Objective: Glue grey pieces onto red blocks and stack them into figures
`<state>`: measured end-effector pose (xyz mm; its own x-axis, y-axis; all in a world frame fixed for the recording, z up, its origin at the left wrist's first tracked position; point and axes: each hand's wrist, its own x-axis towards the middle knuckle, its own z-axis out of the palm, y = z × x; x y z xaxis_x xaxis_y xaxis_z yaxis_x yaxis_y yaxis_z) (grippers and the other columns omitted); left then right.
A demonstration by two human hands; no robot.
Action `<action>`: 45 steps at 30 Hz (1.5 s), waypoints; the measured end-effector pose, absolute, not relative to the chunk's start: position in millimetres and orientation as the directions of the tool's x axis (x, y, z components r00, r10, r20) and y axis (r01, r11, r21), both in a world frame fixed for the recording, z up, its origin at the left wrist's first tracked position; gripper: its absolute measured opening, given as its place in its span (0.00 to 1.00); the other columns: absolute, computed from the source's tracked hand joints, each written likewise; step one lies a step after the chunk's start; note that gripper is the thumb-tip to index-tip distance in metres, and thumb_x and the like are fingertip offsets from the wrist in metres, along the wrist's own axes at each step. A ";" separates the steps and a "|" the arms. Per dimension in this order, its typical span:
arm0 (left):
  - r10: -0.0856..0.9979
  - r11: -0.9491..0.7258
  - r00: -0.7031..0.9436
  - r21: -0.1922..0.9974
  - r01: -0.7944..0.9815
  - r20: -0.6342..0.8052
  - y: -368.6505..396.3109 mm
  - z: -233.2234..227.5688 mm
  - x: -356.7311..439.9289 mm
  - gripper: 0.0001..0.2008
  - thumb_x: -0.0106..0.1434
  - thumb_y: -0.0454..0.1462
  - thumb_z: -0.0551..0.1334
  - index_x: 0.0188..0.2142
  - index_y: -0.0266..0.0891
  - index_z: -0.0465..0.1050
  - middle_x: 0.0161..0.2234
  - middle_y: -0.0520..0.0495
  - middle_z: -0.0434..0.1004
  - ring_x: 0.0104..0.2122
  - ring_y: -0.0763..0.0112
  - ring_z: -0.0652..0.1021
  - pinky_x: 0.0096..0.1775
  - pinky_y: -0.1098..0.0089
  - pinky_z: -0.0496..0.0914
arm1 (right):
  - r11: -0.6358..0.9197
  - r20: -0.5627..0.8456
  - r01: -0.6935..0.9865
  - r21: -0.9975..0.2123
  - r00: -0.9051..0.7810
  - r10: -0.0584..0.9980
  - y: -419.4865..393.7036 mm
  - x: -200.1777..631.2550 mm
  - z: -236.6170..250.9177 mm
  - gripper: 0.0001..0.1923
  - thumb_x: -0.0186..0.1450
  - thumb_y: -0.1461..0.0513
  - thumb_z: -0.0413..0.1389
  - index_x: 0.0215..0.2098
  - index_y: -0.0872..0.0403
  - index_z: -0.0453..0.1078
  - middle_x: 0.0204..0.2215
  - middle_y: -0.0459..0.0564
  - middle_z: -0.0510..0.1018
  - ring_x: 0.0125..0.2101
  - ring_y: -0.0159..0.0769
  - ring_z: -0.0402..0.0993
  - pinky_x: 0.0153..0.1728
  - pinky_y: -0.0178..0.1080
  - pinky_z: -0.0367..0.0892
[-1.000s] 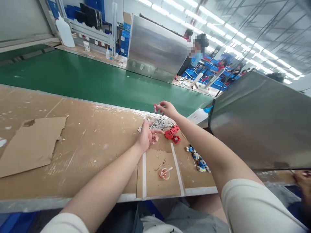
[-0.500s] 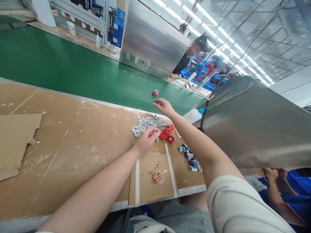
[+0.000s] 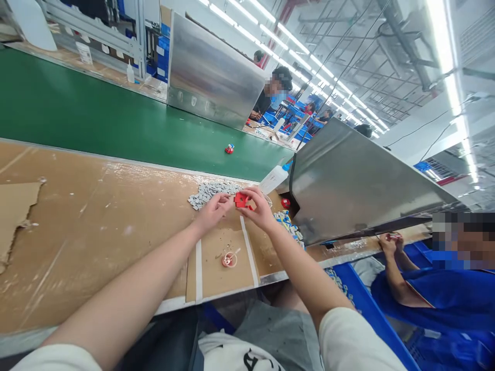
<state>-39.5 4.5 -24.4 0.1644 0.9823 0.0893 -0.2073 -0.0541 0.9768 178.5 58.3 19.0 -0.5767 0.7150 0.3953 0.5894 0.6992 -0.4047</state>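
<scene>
My right hand (image 3: 258, 208) pinches a small red plastic part (image 3: 240, 200) over the cardboard-covered bench (image 3: 96, 221). My left hand (image 3: 212, 211) is right beside it, fingertips curled near the red part and next to a pile of small grey pieces (image 3: 209, 189); whether it holds one is too small to tell. A finished red part (image 3: 229, 149) lies alone on the green conveyor belt (image 3: 116, 123) beyond. Several blue and white parts (image 3: 286, 222) lie to the right of my right wrist.
A small pink dish with a stick (image 3: 229, 259) sits between two tape strips. A white glue bottle (image 3: 274, 179) lies by a tilted metal screen (image 3: 348, 180). A person in blue (image 3: 444, 288) works at the right; others sit across the belt.
My right hand let the red part go onto the belt, drew back to the bench and picked up another red part. My left hand closed in beside it. The view swung right.
</scene>
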 end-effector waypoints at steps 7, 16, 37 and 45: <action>0.901 -0.167 0.369 0.968 -0.187 0.226 -5.3 -27.4 -34.0 0.29 0.68 0.53 0.68 0.63 0.41 0.74 0.49 0.41 0.84 0.47 0.58 0.82 0.49 0.62 0.75 | 0.603 0.512 0.449 -0.659 -0.320 0.797 -19.0 159.7 -6.6 0.21 0.68 0.52 0.65 0.55 0.47 0.66 0.59 0.59 0.76 0.58 0.48 0.74 0.56 0.50 0.73; 0.926 -0.272 0.333 0.927 0.257 0.180 -0.1 -24.3 -38.7 0.27 0.64 0.53 0.68 0.58 0.45 0.75 0.50 0.47 0.83 0.48 0.56 0.81 0.55 0.58 0.73 | 0.480 0.161 0.586 -0.653 -0.512 0.844 -71.4 188.6 -27.7 0.22 0.76 0.49 0.53 0.28 0.50 0.61 0.23 0.43 0.66 0.26 0.33 0.60 0.32 0.39 0.55; 0.909 -0.232 0.359 0.973 0.007 0.215 4.6 -29.3 -36.4 0.25 0.62 0.48 0.71 0.55 0.43 0.74 0.42 0.50 0.75 0.39 0.68 0.75 0.45 0.66 0.72 | 0.648 0.343 0.372 -0.665 -0.618 0.707 -76.9 193.5 -30.8 0.19 0.78 0.57 0.53 0.28 0.50 0.58 0.23 0.40 0.60 0.24 0.31 0.57 0.29 0.37 0.52; 0.917 -0.255 0.355 0.952 0.170 0.182 -2.3 -23.9 -39.9 0.28 0.61 0.41 0.69 0.61 0.47 0.69 0.43 0.52 0.76 0.38 0.67 0.76 0.46 0.64 0.71 | 0.682 0.395 0.333 -0.651 -0.619 0.679 -74.1 198.8 -26.8 0.19 0.78 0.59 0.51 0.28 0.49 0.56 0.23 0.41 0.60 0.24 0.32 0.58 0.29 0.37 0.53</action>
<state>-39.9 -2.3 -23.9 0.3552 0.9169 0.1820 0.1702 -0.2549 0.9519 198.8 -74.1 -26.8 -0.6187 0.6794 0.3945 0.3334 0.6817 -0.6513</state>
